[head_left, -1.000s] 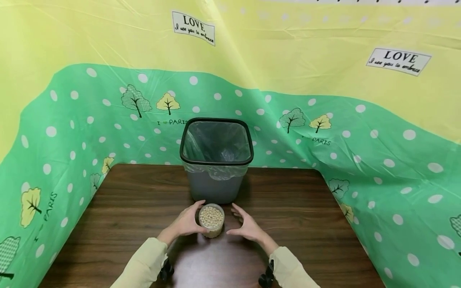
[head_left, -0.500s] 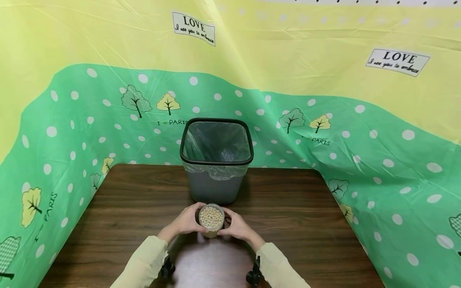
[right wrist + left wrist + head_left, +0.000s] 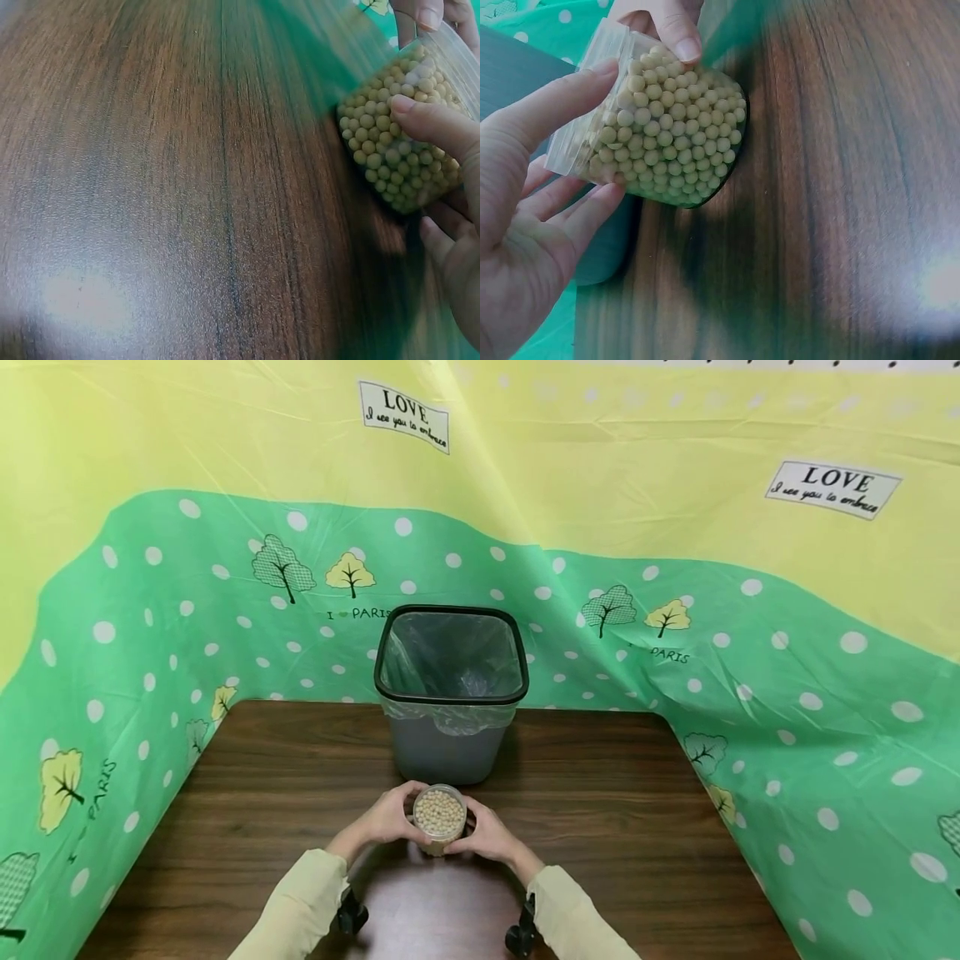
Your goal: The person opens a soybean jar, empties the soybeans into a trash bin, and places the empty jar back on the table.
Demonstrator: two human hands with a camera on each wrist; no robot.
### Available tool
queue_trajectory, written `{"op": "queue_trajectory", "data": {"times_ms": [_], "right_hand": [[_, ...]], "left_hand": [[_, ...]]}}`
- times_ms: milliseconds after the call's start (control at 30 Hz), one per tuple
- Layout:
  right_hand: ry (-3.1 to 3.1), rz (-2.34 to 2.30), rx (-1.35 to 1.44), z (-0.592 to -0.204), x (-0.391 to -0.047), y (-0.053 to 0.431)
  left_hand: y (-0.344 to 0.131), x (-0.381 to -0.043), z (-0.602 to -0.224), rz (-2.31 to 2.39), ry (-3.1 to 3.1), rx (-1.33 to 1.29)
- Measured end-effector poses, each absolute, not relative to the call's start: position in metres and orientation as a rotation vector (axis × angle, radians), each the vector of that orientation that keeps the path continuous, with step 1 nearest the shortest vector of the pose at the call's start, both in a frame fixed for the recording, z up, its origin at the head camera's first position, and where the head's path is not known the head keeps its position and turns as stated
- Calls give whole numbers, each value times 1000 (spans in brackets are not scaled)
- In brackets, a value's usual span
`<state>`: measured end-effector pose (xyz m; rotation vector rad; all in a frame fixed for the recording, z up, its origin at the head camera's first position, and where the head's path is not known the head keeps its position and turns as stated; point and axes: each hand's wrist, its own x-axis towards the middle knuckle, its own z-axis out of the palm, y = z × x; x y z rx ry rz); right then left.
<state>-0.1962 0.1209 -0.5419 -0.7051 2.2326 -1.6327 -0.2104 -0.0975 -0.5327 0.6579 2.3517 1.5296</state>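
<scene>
A clear plastic jar [image 3: 440, 812] full of round, pale beige beans stands upright on the table in front of the bin. My left hand [image 3: 388, 817] grips its left side, with the thumb and fingers curled around the clear upper band in the left wrist view. From the other side, my right hand [image 3: 489, 835] holds the jar, its thumb [image 3: 424, 116] pressed against the wall over the beans. The jar's base [image 3: 718, 191] sits close to the wood in the left wrist view. Part of its sides is hidden behind the fingers.
Right behind the jar stands a grey bin [image 3: 450, 747] with a black rim and a clear plastic liner. The dark wooden table [image 3: 300, 760] spreads to both sides. A green and yellow patterned sheet [image 3: 525, 527] hangs around the back and sides.
My right hand has moved left from beside the jar and closed around its right side. The left hand stays at the jar, which has hardly moved.
</scene>
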Motion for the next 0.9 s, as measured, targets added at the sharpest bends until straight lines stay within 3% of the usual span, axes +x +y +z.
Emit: {"op": "queue_trajectory", "data": {"times_ms": [267, 500, 900], "right_hand": [[2318, -1560, -740, -506, -188, 128], [2459, -1519, -941, -470, -186, 136], [2616, -1529, -1034, -458, -195, 144]], "left_hand": [[-96, -208, -516, 1744, 2110, 678], [-95, -208, -483, 1826, 2020, 798], [-95, -204, -445, 1919, 1888, 888]]}}
